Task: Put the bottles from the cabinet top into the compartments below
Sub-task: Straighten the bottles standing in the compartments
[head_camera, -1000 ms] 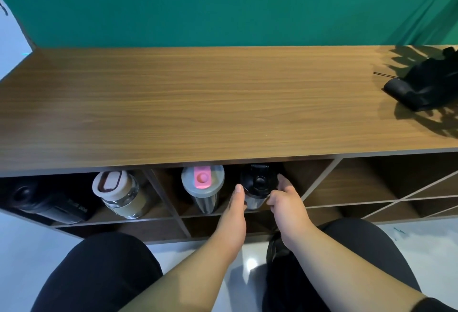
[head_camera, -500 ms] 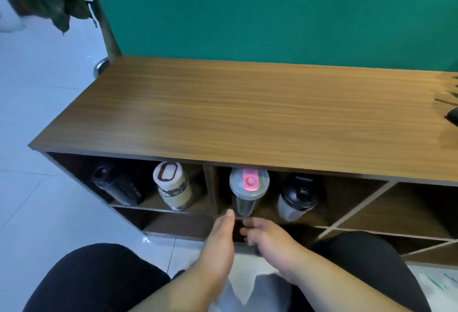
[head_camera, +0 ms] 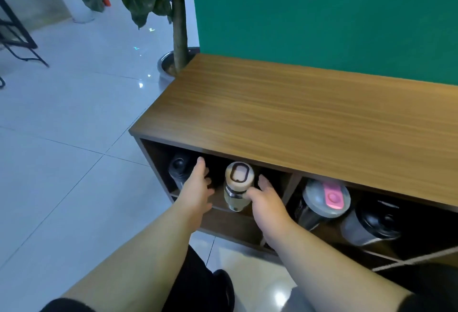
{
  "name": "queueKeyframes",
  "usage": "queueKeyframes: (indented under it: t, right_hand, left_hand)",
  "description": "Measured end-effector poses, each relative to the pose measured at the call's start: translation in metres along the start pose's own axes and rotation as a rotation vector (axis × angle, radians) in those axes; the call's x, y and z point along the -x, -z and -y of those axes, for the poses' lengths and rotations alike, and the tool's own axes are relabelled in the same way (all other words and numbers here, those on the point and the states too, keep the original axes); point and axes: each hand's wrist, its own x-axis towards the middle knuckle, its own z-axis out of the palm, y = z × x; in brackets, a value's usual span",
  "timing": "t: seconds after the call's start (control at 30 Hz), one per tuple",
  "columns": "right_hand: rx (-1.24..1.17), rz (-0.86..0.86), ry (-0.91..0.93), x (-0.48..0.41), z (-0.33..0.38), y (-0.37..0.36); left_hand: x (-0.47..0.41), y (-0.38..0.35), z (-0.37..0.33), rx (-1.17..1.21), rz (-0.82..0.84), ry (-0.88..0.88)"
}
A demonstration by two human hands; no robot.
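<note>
Head view: both spread hands, left hand and right hand, flank the cream-lidded clear bottle, seemingly straightening it in the wooden cabinet's left compartment.

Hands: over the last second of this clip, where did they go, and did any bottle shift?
Both hands left the black-lidded bottle in the right compartment and moved to the left compartment. The left hand now reaches toward the dark bottle; the right hand touches the cream-lidded bottle, open. All four bottles, including the pink-lidded bottle, kept their compartments.
</note>
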Motion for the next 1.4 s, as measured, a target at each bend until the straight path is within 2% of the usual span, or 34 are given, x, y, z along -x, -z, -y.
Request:
queueKeyframes:
  t: [0.23,0.47,0.6,0.7,0.77,0.87,1.0,1.23,1.4]
  right_hand:
    - [-0.037,-0.055,0.029,-0.013,-0.002,-0.013]
    - [-0.021,-0.039,0.033,-0.009,-0.002,-0.01]
    - [-0.031,-0.082,-0.047,0.004,-0.009,-0.012]
    - [0.035,0.05,-0.136,0.025,-0.018,-0.032]
    - [0.087,0.169,-0.1,0.03,-0.015,-0.05]
    - [0.134,0.204,-0.008,0.016,0.0,-0.078]
    - [0.122,0.151,-0.032,-0.006,0.017,-0.098]
    - [0.054,0.139,-0.084,-0.039,0.035,-0.114]
    - [0.039,0.151,-0.054,-0.041,0.026,-0.116]
  left_hand:
    - [-0.011,-0.009,0.003,-0.059,0.124,0.023]
    - [-0.002,-0.017,0.002,-0.133,0.113,0.005]
    - [0.006,-0.003,0.001,-0.104,0.045,0.001]
    - [0.011,0.03,-0.002,-0.057,-0.021,-0.049]
    - [0.011,0.056,-0.004,-0.143,-0.115,-0.101]
    - [0.009,0.081,-0.003,-0.247,-0.205,-0.135]
    - [0.003,0.089,0.001,-0.135,-0.206,-0.049]
    - [-0.01,0.088,-0.01,0.017,-0.163,-0.078]
    - [-0.016,0.086,-0.011,0.012,-0.127,-0.081]
